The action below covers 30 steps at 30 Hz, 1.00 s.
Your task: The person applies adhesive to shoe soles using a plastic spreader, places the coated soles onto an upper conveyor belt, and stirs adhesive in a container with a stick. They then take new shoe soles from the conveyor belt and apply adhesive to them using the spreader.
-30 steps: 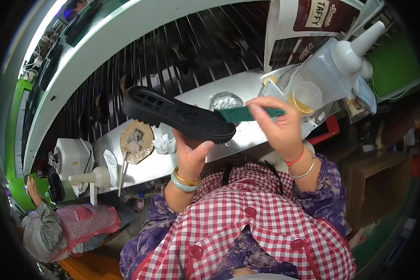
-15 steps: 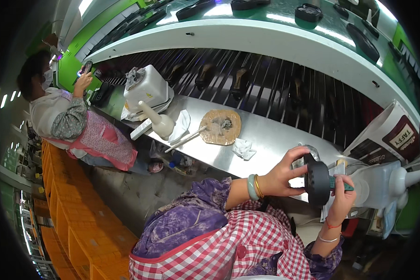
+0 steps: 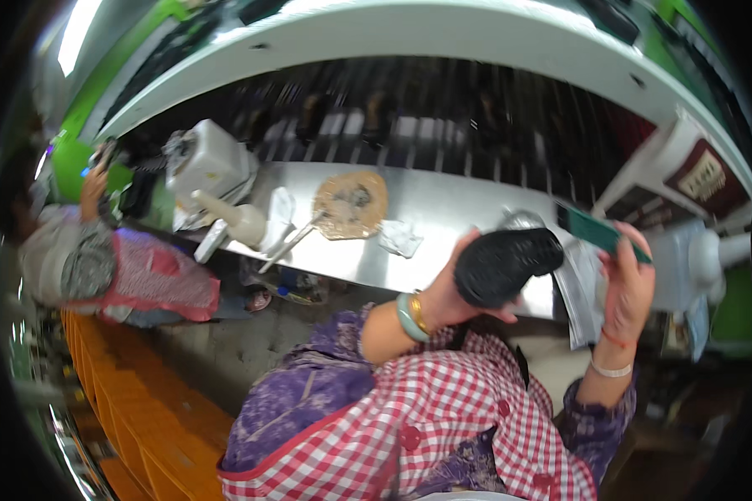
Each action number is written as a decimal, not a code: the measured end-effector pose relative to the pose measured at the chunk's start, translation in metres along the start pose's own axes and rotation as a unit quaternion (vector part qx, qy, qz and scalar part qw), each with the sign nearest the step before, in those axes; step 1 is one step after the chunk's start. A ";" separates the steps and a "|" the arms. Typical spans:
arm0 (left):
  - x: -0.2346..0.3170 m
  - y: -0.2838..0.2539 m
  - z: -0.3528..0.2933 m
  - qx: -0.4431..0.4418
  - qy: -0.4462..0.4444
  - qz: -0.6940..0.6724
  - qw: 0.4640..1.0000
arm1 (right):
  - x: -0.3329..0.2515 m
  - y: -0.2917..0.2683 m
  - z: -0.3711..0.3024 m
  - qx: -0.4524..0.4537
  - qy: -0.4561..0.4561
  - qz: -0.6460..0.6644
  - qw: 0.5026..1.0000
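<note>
My left hand [image 3: 444, 294] is wrapped round a black shoe sole [image 3: 505, 269] and holds it tilted above the near edge of the metal bench [image 3: 451, 188]. The ridged underside of the sole faces up. To its right, my right hand [image 3: 631, 288] grips a flat, dark green strip-like tool [image 3: 597, 230] by one end. The tool's other end points left, just apart from the toe of the sole. Its exact kind is unclear. Behind the sole sits a clear, shiny item [image 3: 520, 219], partly hidden.
Leftward on the bench lie a crumpled white cloth [image 3: 401, 239], a tan round pad [image 3: 334, 196], a beige bottle [image 3: 244, 224] and a white canister [image 3: 209, 159]. A clear nozzle bottle [image 3: 675, 271] stands right. Rollers carry dark shoes behind. A co-worker [image 3: 88, 259] stands left, near orange crates [image 3: 134, 401].
The sole has turned from edge-on to tread up and shifted left. My right hand has drawn the green tool away from it, up and right. The view has swung slightly.
</note>
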<state>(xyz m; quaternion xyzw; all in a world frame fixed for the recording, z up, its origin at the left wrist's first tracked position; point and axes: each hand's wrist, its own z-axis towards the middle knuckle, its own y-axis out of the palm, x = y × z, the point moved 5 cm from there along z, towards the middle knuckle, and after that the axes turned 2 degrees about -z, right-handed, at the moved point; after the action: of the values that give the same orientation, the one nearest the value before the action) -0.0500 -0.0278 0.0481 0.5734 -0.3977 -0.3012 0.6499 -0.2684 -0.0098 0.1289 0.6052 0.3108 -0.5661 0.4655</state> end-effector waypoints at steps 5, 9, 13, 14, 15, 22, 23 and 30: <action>0.011 -0.032 -0.013 -0.018 -0.013 -0.147 0.989 | 0.009 0.064 0.007 -0.203 0.035 -0.037 0.978; 0.013 -0.036 -0.012 -0.052 -0.019 -0.182 0.982 | 0.024 0.091 0.005 -0.241 0.068 -0.040 0.967; 0.012 -0.044 -0.016 0.000 0.004 -0.198 0.980 | 0.030 0.120 -0.002 -0.302 0.022 -0.041 0.952; 0.013 -0.046 -0.016 0.001 0.001 -0.200 0.980 | 0.034 0.122 -0.002 -0.270 -0.009 -0.092 0.958; 0.016 -0.045 -0.015 -0.029 -0.001 -0.186 0.982 | 0.037 0.121 -0.001 -0.236 -0.040 -0.142 0.960; 0.026 -0.041 -0.021 0.022 0.005 -0.182 0.983 | 0.026 0.097 0.006 -0.200 -0.022 -0.126 0.971; 0.027 -0.040 -0.021 0.011 0.009 -0.171 0.985 | 0.028 0.099 0.004 -0.232 -0.065 -0.203 0.949; 0.028 -0.037 -0.022 0.076 0.010 -0.133 0.988 | 0.030 0.052 0.012 -0.141 0.019 -0.129 0.981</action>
<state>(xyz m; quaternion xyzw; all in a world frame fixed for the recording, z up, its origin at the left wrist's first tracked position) -0.0148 -0.0462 0.0160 0.6719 -0.3335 -0.3482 0.5623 -0.2215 -0.0447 0.1119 0.4985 0.4718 -0.5605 0.4634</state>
